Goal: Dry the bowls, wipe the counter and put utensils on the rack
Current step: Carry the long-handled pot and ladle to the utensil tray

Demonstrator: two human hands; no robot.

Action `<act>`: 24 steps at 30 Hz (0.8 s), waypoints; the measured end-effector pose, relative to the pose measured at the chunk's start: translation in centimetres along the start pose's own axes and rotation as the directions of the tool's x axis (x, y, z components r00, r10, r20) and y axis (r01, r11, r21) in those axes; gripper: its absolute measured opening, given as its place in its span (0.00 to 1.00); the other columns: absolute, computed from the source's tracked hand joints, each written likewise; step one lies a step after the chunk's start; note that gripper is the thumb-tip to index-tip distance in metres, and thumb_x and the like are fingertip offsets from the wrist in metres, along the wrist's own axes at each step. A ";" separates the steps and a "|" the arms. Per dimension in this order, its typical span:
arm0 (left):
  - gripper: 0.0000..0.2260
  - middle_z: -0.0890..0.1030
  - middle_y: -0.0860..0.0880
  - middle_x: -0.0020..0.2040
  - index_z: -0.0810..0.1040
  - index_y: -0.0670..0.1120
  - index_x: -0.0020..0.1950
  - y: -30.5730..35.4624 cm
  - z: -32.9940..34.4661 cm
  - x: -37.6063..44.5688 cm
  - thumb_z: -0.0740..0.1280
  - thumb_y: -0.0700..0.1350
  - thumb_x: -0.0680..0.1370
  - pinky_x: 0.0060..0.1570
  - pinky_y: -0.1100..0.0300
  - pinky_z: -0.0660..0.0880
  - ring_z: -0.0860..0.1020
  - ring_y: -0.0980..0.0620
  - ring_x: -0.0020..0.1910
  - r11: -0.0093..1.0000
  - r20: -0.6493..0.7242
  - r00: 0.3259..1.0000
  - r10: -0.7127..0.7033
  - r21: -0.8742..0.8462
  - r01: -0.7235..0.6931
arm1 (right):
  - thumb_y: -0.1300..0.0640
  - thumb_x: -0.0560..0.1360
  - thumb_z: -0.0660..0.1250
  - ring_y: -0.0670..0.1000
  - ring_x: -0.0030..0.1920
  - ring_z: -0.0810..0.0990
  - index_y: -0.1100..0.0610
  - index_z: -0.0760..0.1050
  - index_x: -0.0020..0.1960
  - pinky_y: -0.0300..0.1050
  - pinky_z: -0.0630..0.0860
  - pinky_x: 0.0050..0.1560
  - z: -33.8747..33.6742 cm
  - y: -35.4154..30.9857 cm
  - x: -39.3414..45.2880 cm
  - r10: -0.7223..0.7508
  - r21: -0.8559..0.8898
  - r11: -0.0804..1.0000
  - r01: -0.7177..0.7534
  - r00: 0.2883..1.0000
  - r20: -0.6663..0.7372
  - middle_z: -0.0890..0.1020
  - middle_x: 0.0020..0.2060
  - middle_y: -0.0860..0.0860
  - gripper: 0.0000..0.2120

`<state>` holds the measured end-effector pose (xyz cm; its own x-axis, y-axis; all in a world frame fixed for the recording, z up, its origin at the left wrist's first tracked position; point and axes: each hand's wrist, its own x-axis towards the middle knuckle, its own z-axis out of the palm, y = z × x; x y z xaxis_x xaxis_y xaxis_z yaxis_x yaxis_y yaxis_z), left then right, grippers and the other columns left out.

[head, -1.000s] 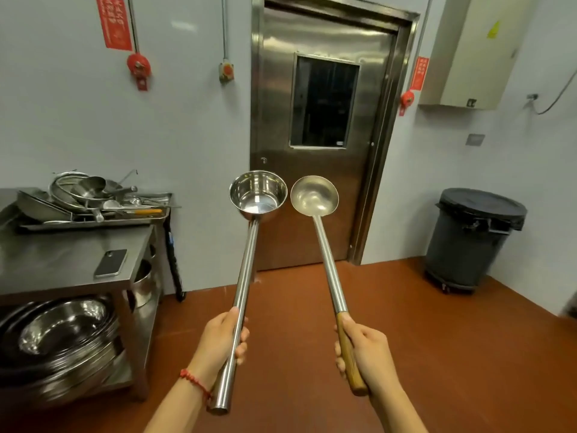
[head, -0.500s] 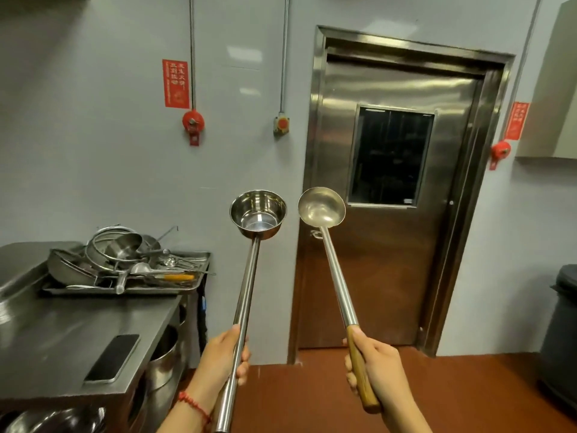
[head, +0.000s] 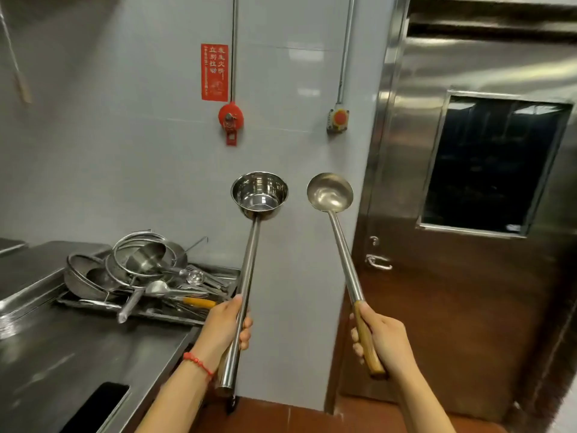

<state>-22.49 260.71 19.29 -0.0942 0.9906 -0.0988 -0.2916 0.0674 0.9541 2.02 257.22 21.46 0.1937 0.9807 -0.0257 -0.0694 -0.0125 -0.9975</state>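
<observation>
Both hands are gripping long-handled utensils, raised upright side by side and apart. Left hand (head: 226, 331) is clasping the steel-handled dipper (head: 259, 195); right hand (head: 382, 342) is clasping the wooden-handled ladle (head: 330, 192). Left of them, a tray (head: 175, 317) of piled utensils is sitting on the steel surface (head: 62, 348).

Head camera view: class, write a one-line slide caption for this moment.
Left hand holds a flat-bottomed steel dipper, right hand a wooden-handled ladle, both raised upright beside the utensil tray.
</observation>
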 end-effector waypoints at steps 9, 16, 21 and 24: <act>0.16 0.69 0.46 0.21 0.70 0.38 0.39 -0.2 3.7 10.0 0.54 0.46 0.81 0.14 0.69 0.63 0.64 0.54 0.12 0.998 -0.268 0.962 0.056 -0.024 -0.065 | 0.51 0.77 0.62 0.51 0.18 0.71 0.64 0.75 0.43 0.38 0.67 0.19 1.1 -1.3 17.4 0.077 -0.044 0.997 -0.067 0.957 0.281 0.74 0.23 0.56 0.15; 0.20 0.70 0.47 0.20 0.74 0.38 0.35 -0.4 0.8 15.9 0.55 0.48 0.81 0.13 0.67 0.63 0.65 0.53 0.13 0.997 -0.458 0.888 0.051 -0.021 -0.069 | 0.49 0.77 0.61 0.51 0.19 0.72 0.63 0.75 0.45 0.39 0.68 0.20 6.5 1.0 26.7 0.141 -0.095 0.990 -0.109 0.862 0.487 0.75 0.22 0.54 0.16; 0.17 0.70 0.48 0.18 0.70 0.39 0.37 -1.3 -3.6 20.8 0.55 0.47 0.81 0.13 0.68 0.63 0.64 0.53 0.12 0.995 -0.566 0.824 0.016 -0.069 -0.067 | 0.49 0.77 0.61 0.52 0.20 0.73 0.64 0.76 0.41 0.40 0.69 0.20 12.8 3.7 31.6 0.181 -0.146 0.982 -0.118 0.802 0.569 0.76 0.22 0.56 0.18; 0.16 0.70 0.47 0.19 0.70 0.38 0.39 -1.9 -7.1 24.2 0.56 0.48 0.80 0.14 0.68 0.63 0.65 0.53 0.12 0.993 -0.615 0.789 0.004 -0.089 -0.074 | 0.50 0.77 0.62 0.53 0.19 0.71 0.64 0.76 0.38 0.39 0.68 0.19 17.4 5.2 34.4 0.230 -0.185 0.972 -0.147 0.775 0.589 0.74 0.22 0.58 0.18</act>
<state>-30.95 283.71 13.03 -0.6607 0.7086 -0.2475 -0.3670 -0.0173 0.9301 -8.71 294.28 16.54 -0.4423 0.8719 -0.2103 0.0851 -0.1926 -0.9776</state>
